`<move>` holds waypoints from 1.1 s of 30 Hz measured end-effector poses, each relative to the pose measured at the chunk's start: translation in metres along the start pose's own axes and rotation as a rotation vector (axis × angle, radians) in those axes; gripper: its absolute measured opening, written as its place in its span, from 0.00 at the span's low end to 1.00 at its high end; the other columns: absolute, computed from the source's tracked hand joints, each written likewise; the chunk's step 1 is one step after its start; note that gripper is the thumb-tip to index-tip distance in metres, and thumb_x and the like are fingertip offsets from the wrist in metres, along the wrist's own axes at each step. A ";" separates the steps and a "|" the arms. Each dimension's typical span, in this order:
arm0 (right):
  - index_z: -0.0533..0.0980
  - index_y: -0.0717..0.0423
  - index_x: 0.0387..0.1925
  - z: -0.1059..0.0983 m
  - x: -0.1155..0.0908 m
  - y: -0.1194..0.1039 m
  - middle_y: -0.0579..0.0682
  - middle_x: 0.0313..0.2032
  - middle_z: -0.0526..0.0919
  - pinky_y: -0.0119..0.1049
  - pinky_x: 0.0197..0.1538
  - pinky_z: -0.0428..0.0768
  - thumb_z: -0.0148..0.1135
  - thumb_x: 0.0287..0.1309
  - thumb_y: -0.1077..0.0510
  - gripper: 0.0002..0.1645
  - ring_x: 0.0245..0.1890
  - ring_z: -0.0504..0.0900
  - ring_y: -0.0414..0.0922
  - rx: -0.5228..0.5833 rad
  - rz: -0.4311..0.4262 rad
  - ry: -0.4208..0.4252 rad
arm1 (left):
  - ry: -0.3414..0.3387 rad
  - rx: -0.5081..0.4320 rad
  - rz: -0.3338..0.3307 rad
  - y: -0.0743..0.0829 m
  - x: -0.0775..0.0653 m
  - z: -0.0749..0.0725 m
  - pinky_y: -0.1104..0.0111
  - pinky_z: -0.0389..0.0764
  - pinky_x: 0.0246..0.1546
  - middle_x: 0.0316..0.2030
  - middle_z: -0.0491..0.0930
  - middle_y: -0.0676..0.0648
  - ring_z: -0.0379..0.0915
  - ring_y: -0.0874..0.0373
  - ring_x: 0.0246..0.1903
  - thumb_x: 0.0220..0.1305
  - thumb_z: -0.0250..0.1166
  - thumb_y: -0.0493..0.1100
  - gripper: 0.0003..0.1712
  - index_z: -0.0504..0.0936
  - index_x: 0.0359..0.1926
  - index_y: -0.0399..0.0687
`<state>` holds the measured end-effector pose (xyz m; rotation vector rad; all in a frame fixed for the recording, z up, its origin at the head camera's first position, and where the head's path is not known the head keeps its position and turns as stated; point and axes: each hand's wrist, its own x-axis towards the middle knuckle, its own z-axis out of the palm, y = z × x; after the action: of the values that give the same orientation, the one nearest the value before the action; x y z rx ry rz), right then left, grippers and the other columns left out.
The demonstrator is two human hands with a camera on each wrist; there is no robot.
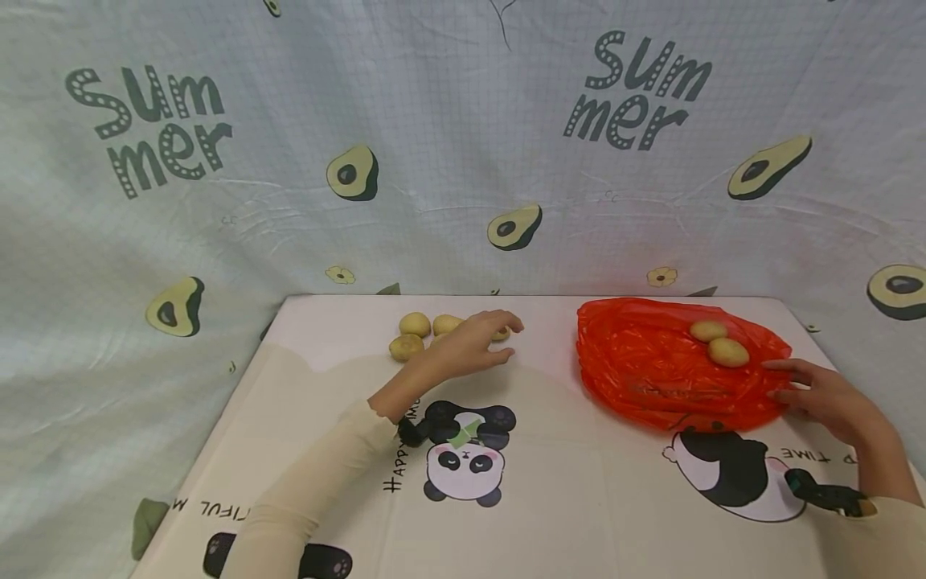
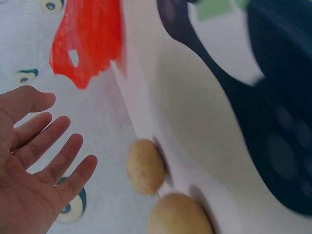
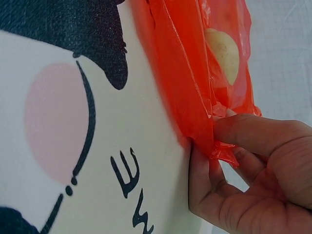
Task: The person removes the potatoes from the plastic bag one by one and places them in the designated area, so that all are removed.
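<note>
A thin, glossy red plastic bag [image 1: 629, 346] lies crumpled toward the table's [image 1: 557, 490] far right, with two oval yellow potatoes [image 1: 728, 353] amid its right-hand folds. The right hand [image 1: 832, 396] pinches the bag's edge between thumb and fingers, while the left hand [image 1: 466, 346], fingers spread and palm bare, hovers beside a cluster of potatoes [image 1: 415, 325].

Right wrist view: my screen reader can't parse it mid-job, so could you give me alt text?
The right hand pinches the edge of a red plastic bag, with one potato visible among the bag's folds. A pale tabletop with a cartoon print fills the picture's left side.
</note>
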<state>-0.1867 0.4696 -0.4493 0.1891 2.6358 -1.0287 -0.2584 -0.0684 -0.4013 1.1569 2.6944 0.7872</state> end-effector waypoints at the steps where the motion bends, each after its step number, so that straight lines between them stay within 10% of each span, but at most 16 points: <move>1: 0.49 0.76 0.72 0.000 0.000 0.000 0.87 0.65 0.48 0.51 0.49 0.85 0.56 0.70 0.63 0.39 0.59 0.60 0.80 0.000 0.004 0.002 | -0.003 -0.001 0.010 0.004 0.004 0.002 0.62 0.76 0.62 0.58 0.79 0.42 0.76 0.50 0.58 0.70 0.65 0.39 0.21 0.75 0.62 0.39; 14: 0.50 0.76 0.71 0.000 0.002 0.005 0.86 0.65 0.49 0.39 0.44 0.85 0.55 0.72 0.61 0.38 0.59 0.61 0.79 0.003 -0.021 -0.009 | -0.022 -0.028 0.119 0.051 0.041 0.013 0.72 0.77 0.57 0.58 0.80 0.44 0.76 0.51 0.56 0.71 0.63 0.40 0.20 0.78 0.61 0.39; 33: 0.49 0.75 0.72 -0.001 0.000 0.003 0.86 0.65 0.48 0.50 0.49 0.86 0.54 0.73 0.61 0.38 0.60 0.60 0.80 0.004 -0.012 -0.016 | 0.018 -0.218 0.194 0.078 0.075 0.025 0.75 0.79 0.53 0.55 0.81 0.47 0.77 0.52 0.52 0.71 0.64 0.38 0.19 0.79 0.60 0.43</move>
<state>-0.1865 0.4722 -0.4508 0.1648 2.6242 -1.0347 -0.2536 0.0402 -0.3760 1.3747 2.4578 1.0916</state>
